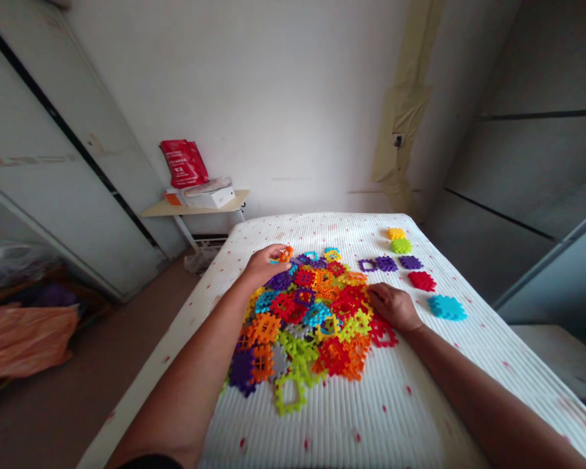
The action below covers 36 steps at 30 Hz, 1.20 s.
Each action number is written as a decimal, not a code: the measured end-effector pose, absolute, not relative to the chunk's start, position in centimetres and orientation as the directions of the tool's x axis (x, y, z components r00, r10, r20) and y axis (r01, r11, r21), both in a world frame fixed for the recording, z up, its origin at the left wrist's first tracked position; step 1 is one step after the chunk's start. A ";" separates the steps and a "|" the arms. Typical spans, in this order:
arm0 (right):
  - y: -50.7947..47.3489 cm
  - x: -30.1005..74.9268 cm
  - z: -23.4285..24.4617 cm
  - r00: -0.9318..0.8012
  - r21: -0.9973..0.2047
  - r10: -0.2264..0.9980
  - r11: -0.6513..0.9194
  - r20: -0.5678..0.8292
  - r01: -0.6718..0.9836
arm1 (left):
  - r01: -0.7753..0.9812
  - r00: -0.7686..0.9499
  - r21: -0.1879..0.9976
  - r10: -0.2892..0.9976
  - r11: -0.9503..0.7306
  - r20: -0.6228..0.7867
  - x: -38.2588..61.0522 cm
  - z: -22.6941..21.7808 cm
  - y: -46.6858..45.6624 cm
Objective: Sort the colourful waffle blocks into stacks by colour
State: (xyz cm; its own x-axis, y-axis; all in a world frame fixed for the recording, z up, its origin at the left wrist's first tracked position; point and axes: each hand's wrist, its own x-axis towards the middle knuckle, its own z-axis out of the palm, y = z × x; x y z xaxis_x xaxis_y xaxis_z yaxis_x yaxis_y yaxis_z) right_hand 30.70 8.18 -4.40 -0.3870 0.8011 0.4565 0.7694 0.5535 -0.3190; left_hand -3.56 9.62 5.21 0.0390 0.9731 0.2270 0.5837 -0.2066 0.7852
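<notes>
Head view looks down on a bed (371,417) with a white ribbed cover flecked with red. On it lies a heap of interlocking plastic pieces (303,312) in orange, red, purple, lime, blue and yellow, too many and too overlapped to count. The left hand (266,266) is at the far edge of the heap, its grip clamped on a small orange piece (286,255) held just above the others. The left forearm (200,365) passes beside the heap's left edge, hiding some of it. The right hand (393,307) lies palm down at the heap's right edge, its fingers (377,294) on red pieces; I cannot tell whether that grip is clamped on one. Well right of the heap, seven small lots lie apart: one yellow (396,233), one lime (401,245), three purple (386,263), one red (422,281) and one blue (446,307). Each may be a stack. Past the bed's far left corner stands a small table (195,208) carrying a white box (209,197), with a red packet (184,163) propped against the wall. The packet has printing too small to read. A clear plastic bag (200,258) sits under the table, and an orange bag (19,342) lies further left.
</notes>
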 end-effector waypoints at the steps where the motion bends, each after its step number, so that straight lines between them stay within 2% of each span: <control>1: 8.2 30.7 -4.4 -0.392 -0.312 0.798 0.557 0.457 0.769 | 0.553 0.027 0.807 0.972 -0.208 0.232 -3.7 5.5 9.4; 4: 8.2 30.8 -4.6 -0.406 -0.291 0.788 0.568 0.464 0.770 | 0.453 0.017 0.863 0.970 -0.224 0.243 -3.6 6.0 8.6; 9: 8.2 30.7 -4.5 -0.404 -0.287 0.781 0.572 0.475 0.768 | 0.083 -0.006 0.979 0.982 -0.187 0.188 -2.8 5.2 6.5; 11: 8.2 30.7 -4.5 -0.407 -0.285 0.782 0.572 0.472 0.769 | 0.052 -0.020 0.985 0.986 -0.165 0.166 -2.3 4.5 5.5; 13: 8.2 30.7 -4.5 -0.406 -0.287 0.784 0.570 0.470 0.770 | 0.109 -0.029 0.978 0.983 -0.179 0.183 -1.6 3.7 4.5; 15: 8.2 30.7 -4.5 -0.405 -0.291 0.784 0.571 0.471 0.768 | 0.278 -0.051 0.934 0.968 -0.224 0.247 -0.7 3.1 3.6; 18: 8.2 30.8 -4.5 -0.398 -0.299 0.781 0.573 0.482 0.763 | 0.589 -0.054 0.752 0.914 -0.296 0.402 0.9 2.5 2.5; 20: 8.1 30.8 -4.3 -0.376 -0.318 0.777 0.572 0.506 0.756 | 0.684 0.001 0.641 0.879 -0.348 0.476 1.8 2.0 2.1; 25: 7.0 29.6 -2.5 -0.285 -0.441 0.779 0.570 0.558 0.694 | 0.721 0.133 0.512 0.819 -0.466 0.558 2.7 0.6 2.0; 28: 5.8 27.5 -0.8 -0.364 -0.476 0.749 0.644 0.554 0.599 | 0.730 0.175 0.463 0.793 -0.502 0.583 2.6 0.0 2.1; 32: 4.4 24.4 1.1 -0.527 -0.399 0.630 0.774 0.571 0.493 | 0.724 0.229 0.415 0.759 -0.551 0.609 2.6 -0.1 1.8; 36: 3.7 22.6 2.2 -0.620 -0.303 0.589 0.804 0.518 0.511 | 0.711 0.289 0.356 0.714 -0.606 0.637 2.7 -0.4 1.6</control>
State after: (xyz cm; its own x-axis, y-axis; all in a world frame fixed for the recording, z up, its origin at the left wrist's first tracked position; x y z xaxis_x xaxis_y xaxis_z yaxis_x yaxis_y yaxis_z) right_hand 22.64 3.71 2.23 -0.6195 0.5895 0.5184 0.5113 0.8041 -0.3033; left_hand 2.66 1.60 -0.42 0.2894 0.7140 0.6375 0.7114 -0.6061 0.3558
